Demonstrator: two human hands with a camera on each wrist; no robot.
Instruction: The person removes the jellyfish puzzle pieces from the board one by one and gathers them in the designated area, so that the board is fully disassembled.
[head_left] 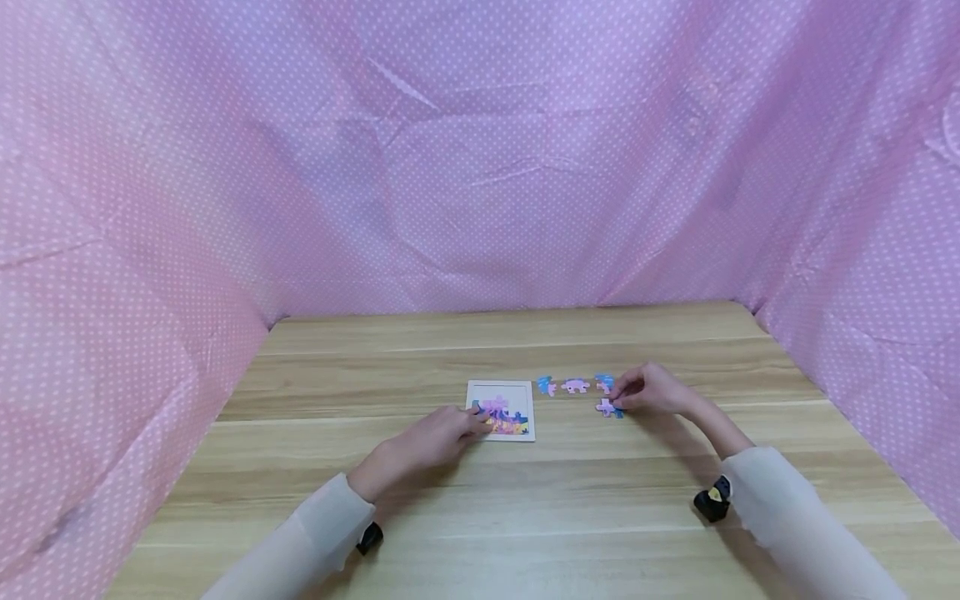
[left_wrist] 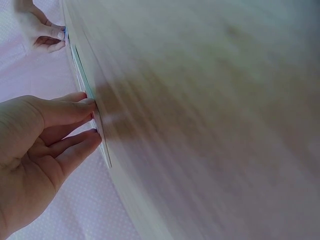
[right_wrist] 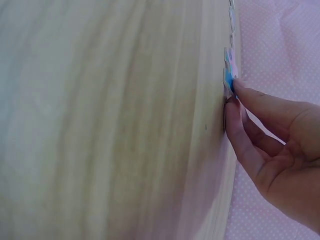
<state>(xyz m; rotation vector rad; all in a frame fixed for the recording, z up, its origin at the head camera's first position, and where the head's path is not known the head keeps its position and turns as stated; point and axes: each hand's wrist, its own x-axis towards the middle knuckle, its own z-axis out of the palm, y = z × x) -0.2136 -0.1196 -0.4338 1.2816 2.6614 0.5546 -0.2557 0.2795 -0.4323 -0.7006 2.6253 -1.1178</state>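
A white-framed jigsaw puzzle board [head_left: 500, 388] lies flat on the table, its lower part filled with colourful pieces and its upper part bare white. My left hand [head_left: 442, 435] rests at the board's left side, fingertips on the filled part. In the left wrist view, the thumb and fingers of the left hand [left_wrist: 45, 135] touch the thin board [left_wrist: 85, 85]. Off to the right, my right hand [head_left: 654, 389] pinches a pink and blue puzzle piece [head_left: 605, 408] low at the tabletop. The right wrist view has the thumb on the blue part of this piece [right_wrist: 228, 80].
Three loose pieces lie in a row behind: a blue and pink one [head_left: 546, 385], a pink one [head_left: 576, 386] and another blue and pink one [head_left: 603, 382]. The wooden table [head_left: 525, 500] meets a pink dotted cloth [head_left: 480, 208] at its back and sides.
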